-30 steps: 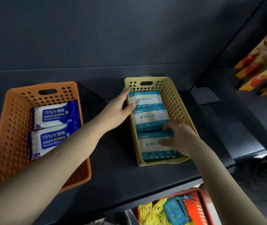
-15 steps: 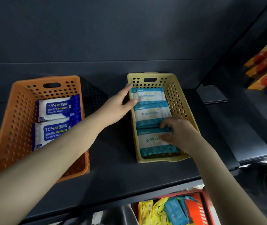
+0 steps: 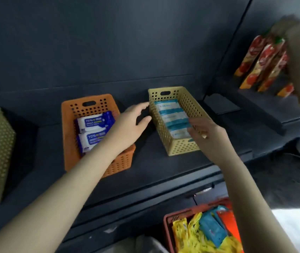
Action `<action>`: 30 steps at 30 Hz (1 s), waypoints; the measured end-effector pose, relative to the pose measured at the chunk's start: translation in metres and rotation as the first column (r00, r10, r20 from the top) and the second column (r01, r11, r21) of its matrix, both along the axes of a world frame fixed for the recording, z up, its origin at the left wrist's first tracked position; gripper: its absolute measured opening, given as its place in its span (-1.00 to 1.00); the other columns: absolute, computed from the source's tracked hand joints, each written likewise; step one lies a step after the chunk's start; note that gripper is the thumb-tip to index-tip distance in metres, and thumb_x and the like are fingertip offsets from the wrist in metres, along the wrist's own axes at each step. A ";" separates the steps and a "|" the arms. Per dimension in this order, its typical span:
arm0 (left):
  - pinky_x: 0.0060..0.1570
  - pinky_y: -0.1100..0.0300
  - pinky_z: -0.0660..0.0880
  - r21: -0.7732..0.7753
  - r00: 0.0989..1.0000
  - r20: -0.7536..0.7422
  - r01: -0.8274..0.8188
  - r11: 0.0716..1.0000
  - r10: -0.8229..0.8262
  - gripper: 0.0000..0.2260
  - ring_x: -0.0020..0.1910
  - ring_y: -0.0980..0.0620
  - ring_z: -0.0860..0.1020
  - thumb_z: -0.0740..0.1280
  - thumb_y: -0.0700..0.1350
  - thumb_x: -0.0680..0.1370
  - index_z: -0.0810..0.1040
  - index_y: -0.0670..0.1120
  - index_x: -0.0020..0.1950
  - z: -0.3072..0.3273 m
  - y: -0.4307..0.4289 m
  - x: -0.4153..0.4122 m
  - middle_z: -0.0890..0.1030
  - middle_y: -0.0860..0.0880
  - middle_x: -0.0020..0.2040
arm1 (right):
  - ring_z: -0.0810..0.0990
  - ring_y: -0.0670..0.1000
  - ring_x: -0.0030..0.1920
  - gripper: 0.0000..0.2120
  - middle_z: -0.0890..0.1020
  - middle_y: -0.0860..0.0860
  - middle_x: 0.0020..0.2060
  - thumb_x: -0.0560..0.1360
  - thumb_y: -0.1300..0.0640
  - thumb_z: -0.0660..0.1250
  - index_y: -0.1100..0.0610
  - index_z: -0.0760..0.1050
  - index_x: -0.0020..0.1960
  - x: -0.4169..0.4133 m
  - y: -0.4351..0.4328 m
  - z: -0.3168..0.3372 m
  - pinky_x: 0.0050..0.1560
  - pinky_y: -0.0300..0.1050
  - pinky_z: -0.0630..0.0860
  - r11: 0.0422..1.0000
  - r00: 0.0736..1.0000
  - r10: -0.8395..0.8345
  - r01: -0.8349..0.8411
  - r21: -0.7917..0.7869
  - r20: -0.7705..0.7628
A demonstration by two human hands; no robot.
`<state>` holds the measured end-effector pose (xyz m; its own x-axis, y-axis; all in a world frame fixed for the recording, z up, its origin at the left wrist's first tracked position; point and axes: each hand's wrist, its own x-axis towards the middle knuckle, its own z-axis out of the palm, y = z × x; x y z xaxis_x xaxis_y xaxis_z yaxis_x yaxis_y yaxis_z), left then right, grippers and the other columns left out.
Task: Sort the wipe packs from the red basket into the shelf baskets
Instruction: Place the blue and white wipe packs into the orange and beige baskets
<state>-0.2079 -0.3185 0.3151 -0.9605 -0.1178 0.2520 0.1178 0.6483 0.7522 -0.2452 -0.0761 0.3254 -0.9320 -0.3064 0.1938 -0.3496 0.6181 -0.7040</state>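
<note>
Across mid-frame, a shelf [image 3: 145, 167] holds an orange basket [image 3: 68, 128] and yellow basket [image 3: 182, 146]; red basket [image 3: 167, 227] lower right. Left hand [image 3: 129, 125] lies open beside the yellow rim; right hand [image 3: 207, 134], fingers loose, touches teal wipe packs [image 3: 171, 114] inside. A snagged finger could drag one out.

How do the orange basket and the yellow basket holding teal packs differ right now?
The orange basket holds two blue-and-white alcohol wipe packs; the yellow basket holds a row of teal-and-white packs. The orange basket looks wider, the yellow basket narrower. The right hand is at the yellow basket's near end; the left forearm crosses the orange basket. Both are perforated with a handle slot, on one dark shelf.
</note>
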 end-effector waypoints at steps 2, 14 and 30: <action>0.27 0.17 0.43 0.066 0.999 -0.029 0.046 0.997 -0.045 -0.63 0.28 0.13 0.48 0.26 -0.09 0.61 0.40 0.02 0.42 -0.007 0.005 0.052 0.49 0.04 0.36 | 0.57 -0.10 0.14 -0.72 0.61 -0.09 0.14 0.55 0.11 0.33 0.08 0.53 0.25 0.052 0.000 -0.010 0.18 -0.16 0.50 0.999 0.999 -0.032 0.032 -0.022 0.016; 0.12 0.43 0.39 0.229 0.893 0.411 0.096 0.969 -0.186 -0.74 0.19 0.08 0.56 0.25 -0.18 0.62 0.53 -0.12 0.29 -0.165 0.051 0.277 0.61 0.01 0.20 | 0.65 -0.03 0.03 -0.75 0.67 -0.05 0.02 0.52 0.22 0.32 0.11 0.58 0.18 0.301 0.040 -0.160 0.05 -0.20 0.53 0.976 0.892 -0.184 0.118 0.182 0.414; 0.24 0.11 0.44 0.198 0.594 0.798 -0.091 0.976 -0.106 -0.77 0.22 -0.05 0.55 0.21 -0.18 0.62 0.54 -0.18 0.23 -0.285 0.200 0.242 0.61 -0.13 0.19 | 0.63 0.11 0.05 -0.83 0.69 0.11 0.01 0.52 0.22 0.33 0.21 0.62 0.08 0.257 0.255 -0.281 -0.03 -0.13 0.45 0.910 0.624 -0.410 0.321 0.261 0.665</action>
<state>0.0336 -0.1189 0.0300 -0.7610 -0.0611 -0.6459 -0.5906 0.4774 0.6506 0.0119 0.1791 0.0447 -0.8178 0.1135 -0.5642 0.4821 0.6704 -0.5640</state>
